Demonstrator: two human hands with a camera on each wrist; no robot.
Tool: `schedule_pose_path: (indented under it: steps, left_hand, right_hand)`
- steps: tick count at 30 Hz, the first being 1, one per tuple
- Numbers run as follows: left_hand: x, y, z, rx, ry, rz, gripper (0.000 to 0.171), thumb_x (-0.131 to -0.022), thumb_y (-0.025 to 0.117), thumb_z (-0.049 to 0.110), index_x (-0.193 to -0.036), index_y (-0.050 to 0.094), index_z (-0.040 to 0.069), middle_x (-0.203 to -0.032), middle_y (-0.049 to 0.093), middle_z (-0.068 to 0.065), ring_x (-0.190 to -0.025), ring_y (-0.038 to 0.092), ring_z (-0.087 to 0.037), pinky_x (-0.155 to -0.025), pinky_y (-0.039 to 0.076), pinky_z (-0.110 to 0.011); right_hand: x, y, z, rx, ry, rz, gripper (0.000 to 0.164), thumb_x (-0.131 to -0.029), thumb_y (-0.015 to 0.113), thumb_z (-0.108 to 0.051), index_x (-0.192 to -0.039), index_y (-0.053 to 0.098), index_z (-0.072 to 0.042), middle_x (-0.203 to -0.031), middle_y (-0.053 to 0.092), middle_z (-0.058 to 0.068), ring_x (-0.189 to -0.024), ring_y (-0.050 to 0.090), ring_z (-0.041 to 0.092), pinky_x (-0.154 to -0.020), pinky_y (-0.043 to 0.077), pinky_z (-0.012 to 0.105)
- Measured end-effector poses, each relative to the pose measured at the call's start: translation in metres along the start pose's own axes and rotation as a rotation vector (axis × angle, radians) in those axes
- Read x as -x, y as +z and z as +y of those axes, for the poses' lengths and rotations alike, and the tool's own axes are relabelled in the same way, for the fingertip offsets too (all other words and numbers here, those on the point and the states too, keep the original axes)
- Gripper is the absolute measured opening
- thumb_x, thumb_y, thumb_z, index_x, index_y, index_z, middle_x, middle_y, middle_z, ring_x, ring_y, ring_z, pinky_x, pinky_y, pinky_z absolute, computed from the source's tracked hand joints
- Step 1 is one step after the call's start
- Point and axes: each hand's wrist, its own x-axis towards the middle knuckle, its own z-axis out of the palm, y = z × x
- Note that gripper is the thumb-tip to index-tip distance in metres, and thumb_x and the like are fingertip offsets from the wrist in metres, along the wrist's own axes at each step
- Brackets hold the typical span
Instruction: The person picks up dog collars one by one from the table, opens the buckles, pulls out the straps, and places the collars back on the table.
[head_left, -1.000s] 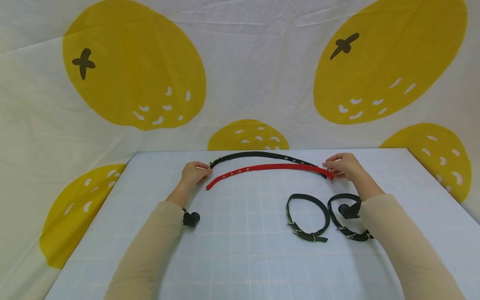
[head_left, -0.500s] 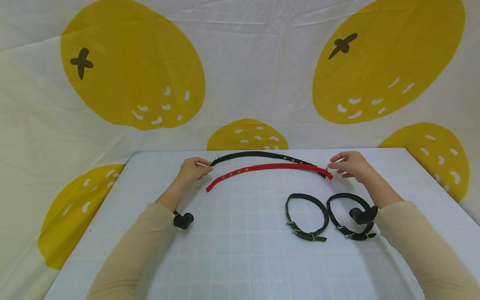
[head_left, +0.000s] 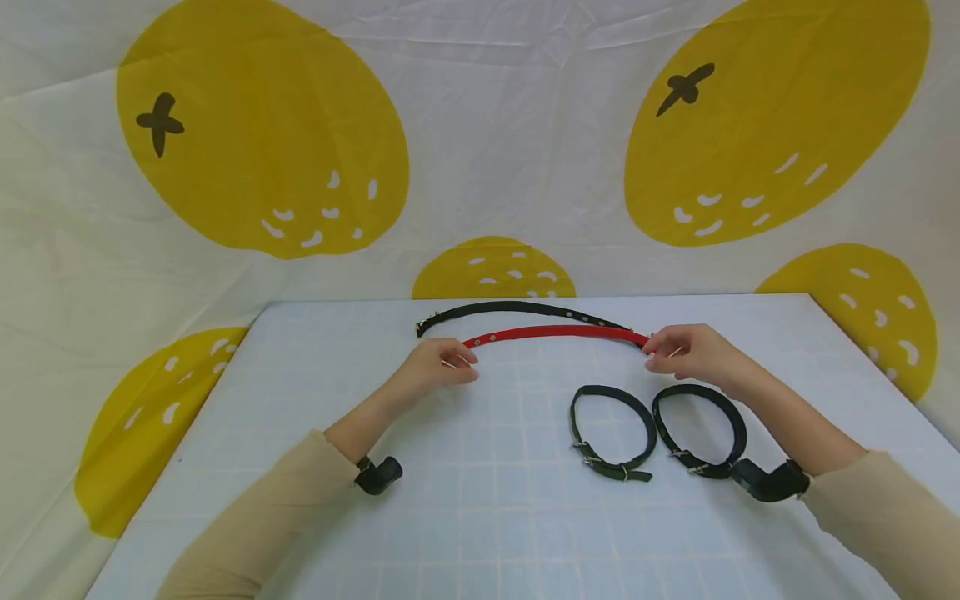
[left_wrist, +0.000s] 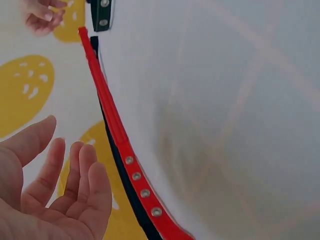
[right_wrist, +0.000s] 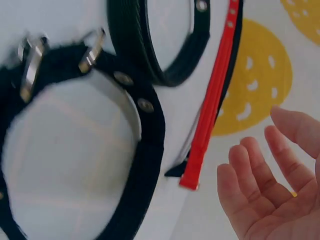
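Observation:
A red collar lies unbuckled in a long arc towards the far side of the table. Its metal eyelets show in the left wrist view. Just behind it curves an unbuckled black collar. My left hand hovers by the red collar's left end, which it hides in the head view. In the left wrist view its fingers are relaxed and apart from the collar. My right hand is beside the red collar's right end. The right wrist view shows its fingers loosely bent, holding nothing.
Two buckled collars lie as rings at the right, nearer me: a dark green collar and a black collar. A pale checked cloth covers the table. Behind it hangs a white curtain with yellow fruit shapes.
My left hand has moved off the black collar's left end, rightward and nearer me. My right hand drew back from the red collar's end, then came nearer again. The collars have hardly moved.

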Motion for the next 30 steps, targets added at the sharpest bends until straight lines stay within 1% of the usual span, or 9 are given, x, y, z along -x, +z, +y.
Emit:
schedule_pose_path:
  steps: [3, 5, 9, 13, 15, 20, 25, 27, 30]
  left_hand:
    - [0.006, 0.016, 0.006, -0.025, 0.060, -0.064, 0.023, -0.083, 0.071, 0.017, -0.102, 0.067, 0.006, -0.091, 0.063, -0.002, -0.087, 0.056, -0.018, -0.072, 0.049, -0.027]
    - [0.009, 0.026, 0.010, -0.067, 0.130, -0.109, 0.023, -0.083, 0.071, 0.017, -0.104, 0.067, 0.007, -0.094, 0.063, -0.003, -0.090, 0.057, -0.019, -0.076, 0.050, -0.027]
    - [0.013, 0.048, 0.016, -0.205, 0.291, -0.192, 0.025, -0.084, 0.070, 0.016, -0.108, 0.066, 0.009, -0.103, 0.064, -0.005, -0.097, 0.057, -0.021, -0.082, 0.048, -0.027]
    - [0.016, 0.072, 0.024, -0.353, 0.382, -0.234, 0.029, -0.084, 0.071, 0.018, -0.112, 0.065, 0.014, -0.110, 0.061, -0.002, -0.100, 0.055, -0.018, -0.082, 0.046, -0.023]
    - [0.016, 0.084, 0.026, -0.403, 0.425, -0.246, 0.031, -0.083, 0.072, 0.020, -0.113, 0.065, 0.016, -0.111, 0.059, -0.001, -0.101, 0.054, -0.015, -0.082, 0.045, -0.020]
    - [0.015, 0.108, 0.032, -0.490, 0.552, -0.280, 0.033, -0.082, 0.073, 0.020, -0.114, 0.065, 0.018, -0.110, 0.057, 0.002, -0.100, 0.052, -0.008, -0.084, 0.042, -0.014]
    - [0.011, 0.122, 0.035, -0.588, 0.672, -0.316, 0.032, -0.081, 0.074, 0.021, -0.112, 0.067, 0.018, -0.108, 0.058, 0.003, -0.098, 0.051, -0.007, -0.082, 0.039, -0.013]
    - [0.009, 0.127, 0.036, -0.628, 0.722, -0.312, 0.029, -0.081, 0.074, 0.021, -0.109, 0.068, 0.017, -0.107, 0.059, 0.003, -0.097, 0.050, -0.008, -0.081, 0.038, -0.012]
    - [0.006, 0.133, 0.038, -0.675, 0.772, -0.282, 0.025, -0.081, 0.074, 0.022, -0.105, 0.071, 0.016, -0.105, 0.060, 0.004, -0.096, 0.050, -0.009, -0.079, 0.038, -0.012]
  right_hand:
    - [0.008, 0.010, -0.004, -0.007, -0.047, -0.053, 0.033, -0.084, 0.070, -0.020, -0.108, 0.061, 0.001, -0.089, 0.060, 0.007, -0.084, 0.054, 0.024, -0.071, 0.050, 0.031]
    - [0.012, 0.017, -0.005, -0.023, -0.066, -0.092, 0.032, -0.084, 0.070, -0.018, -0.107, 0.061, 0.001, -0.088, 0.062, 0.006, -0.083, 0.055, 0.023, -0.072, 0.050, 0.031]
    - [0.021, 0.030, -0.006, -0.058, -0.114, -0.180, 0.029, -0.084, 0.070, -0.014, -0.107, 0.061, 0.001, -0.088, 0.064, 0.005, -0.083, 0.057, 0.022, -0.071, 0.051, 0.028]
    - [0.029, 0.045, -0.007, -0.049, -0.187, -0.255, 0.025, -0.084, 0.070, -0.016, -0.104, 0.063, -0.003, -0.086, 0.063, 0.003, -0.081, 0.057, 0.019, -0.068, 0.051, 0.026]
    - [0.032, 0.053, -0.007, -0.036, -0.219, -0.277, 0.023, -0.083, 0.070, -0.017, -0.102, 0.064, -0.005, -0.085, 0.062, 0.001, -0.078, 0.057, 0.016, -0.067, 0.050, 0.025]
    - [0.037, 0.069, -0.004, 0.019, -0.295, -0.290, 0.021, -0.081, 0.073, -0.023, -0.096, 0.066, -0.011, -0.082, 0.062, -0.006, -0.075, 0.057, 0.009, -0.066, 0.051, 0.024]
    - [0.039, 0.080, -0.003, 0.137, -0.412, -0.259, 0.022, -0.076, 0.077, -0.028, -0.091, 0.067, -0.015, -0.082, 0.061, -0.011, -0.073, 0.054, 0.005, -0.063, 0.049, 0.023]
    - [0.041, 0.083, -0.003, 0.171, -0.445, -0.244, 0.021, -0.075, 0.078, -0.025, -0.089, 0.067, -0.016, -0.080, 0.060, -0.012, -0.071, 0.052, 0.004, -0.062, 0.048, 0.022]
    - [0.042, 0.086, -0.004, 0.189, -0.469, -0.218, 0.019, -0.073, 0.080, -0.020, -0.086, 0.066, -0.015, -0.076, 0.058, -0.013, -0.067, 0.050, 0.002, -0.058, 0.046, 0.020]
